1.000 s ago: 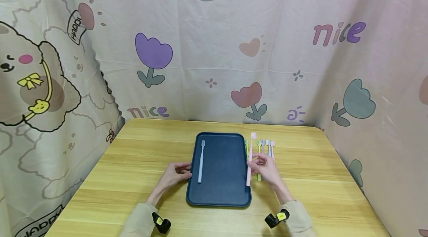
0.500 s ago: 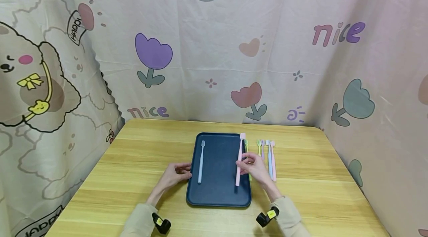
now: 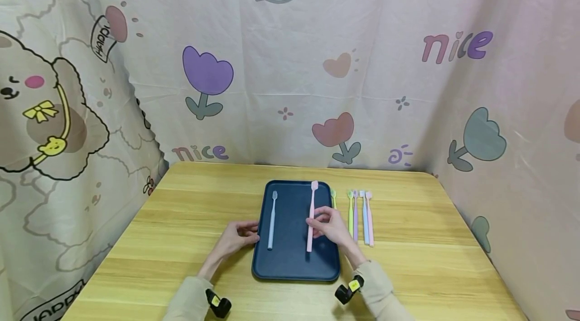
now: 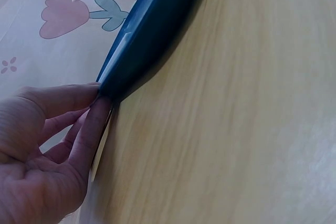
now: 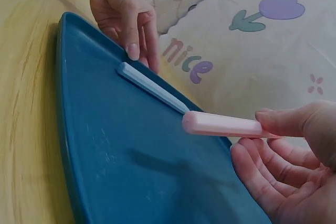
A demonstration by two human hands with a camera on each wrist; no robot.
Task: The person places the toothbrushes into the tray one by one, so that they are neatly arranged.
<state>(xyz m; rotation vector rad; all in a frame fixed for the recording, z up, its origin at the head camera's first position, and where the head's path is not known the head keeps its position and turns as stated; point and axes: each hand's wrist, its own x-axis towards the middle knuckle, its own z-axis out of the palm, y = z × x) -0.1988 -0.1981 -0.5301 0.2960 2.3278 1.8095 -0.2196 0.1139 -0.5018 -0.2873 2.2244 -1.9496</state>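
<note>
In the head view a dark blue tray (image 3: 290, 265) lies on the table, with a light blue toothbrush (image 3: 272, 225) along its left side. My left hand (image 3: 237, 235) pinches the tray's left rim, thumb and fingers meeting at its edge in the left wrist view. Above the right part of the tray, my right hand (image 3: 333, 228) holds a pink toothbrush (image 3: 311, 210) between thumb and fingers, bristle head toward the back. Its handle (image 5: 226, 123) shows raised over the tray in the right wrist view, casting a shadow below.
Right of the tray several toothbrushes lie side by side: green (image 3: 351, 210), purple (image 3: 355, 215), blue (image 3: 365, 220) and pink (image 3: 370, 220). A yellow-green toothbrush (image 3: 334, 197) lies close to the tray's right edge, partly hidden. A printed curtain (image 3: 281, 59) hangs behind the wooden table (image 3: 204, 185).
My right hand has carried the pink toothbrush leftward, from the tray's right edge to over its inside. The row of toothbrushes at right is more exposed. My left hand stays at the rim.
</note>
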